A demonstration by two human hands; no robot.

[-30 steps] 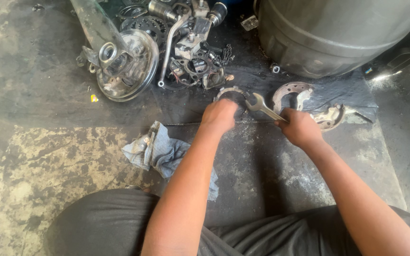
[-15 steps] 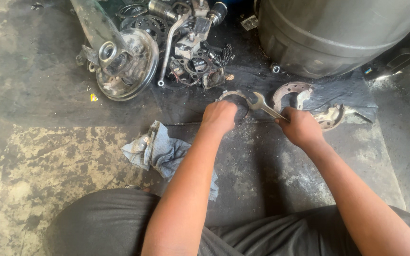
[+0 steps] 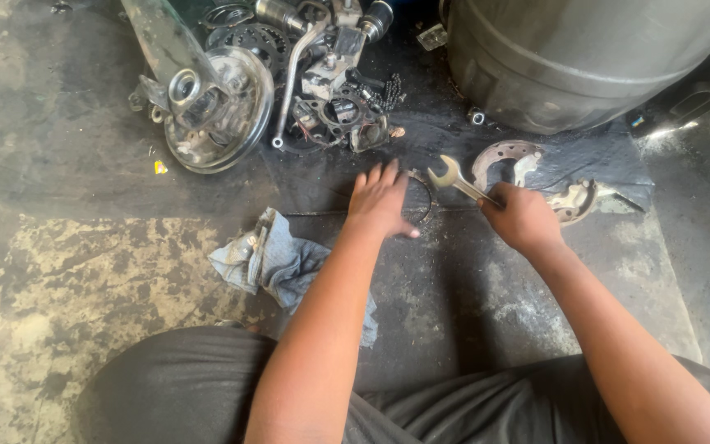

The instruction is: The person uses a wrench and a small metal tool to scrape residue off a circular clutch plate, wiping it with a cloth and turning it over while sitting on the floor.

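Wrench: an open-ended wrench (image 3: 456,181) lies slanted across the dark floor patch, its forked head up and to the left, its shaft running down into the right hand.
Right hand: the right hand (image 3: 522,217) is clenched around the wrench's lower shaft, knuckles up, just in front of the brake shoes.
Ring: a thin dark ring (image 3: 422,197) sits on the floor just left of the wrench head, partly covered by the left hand.
Left hand: the left hand (image 3: 382,201) is spread flat, fingers apart, palm down over the ring's left side; it grasps nothing, and whether it presses on the ring I cannot tell.
Brake shoes: two curved brake shoes lie near the right hand, one (image 3: 503,158) just above it, the other (image 3: 575,201) to its right.
Rag: a crumpled blue-grey rag (image 3: 277,261) lies on the floor beside the left forearm.
Hub: a round metal hub plate (image 3: 217,111) rests well above the rag, tilted against other parts.
Parts pile: a heap of dark engine parts (image 3: 330,107), with a bent lever (image 3: 297,66), sits between the hub and the drum.
Drum: a large grey drum (image 3: 585,57) stands at upper right.
Floor: stained concrete (image 3: 59,312), dark with oil under the parts.
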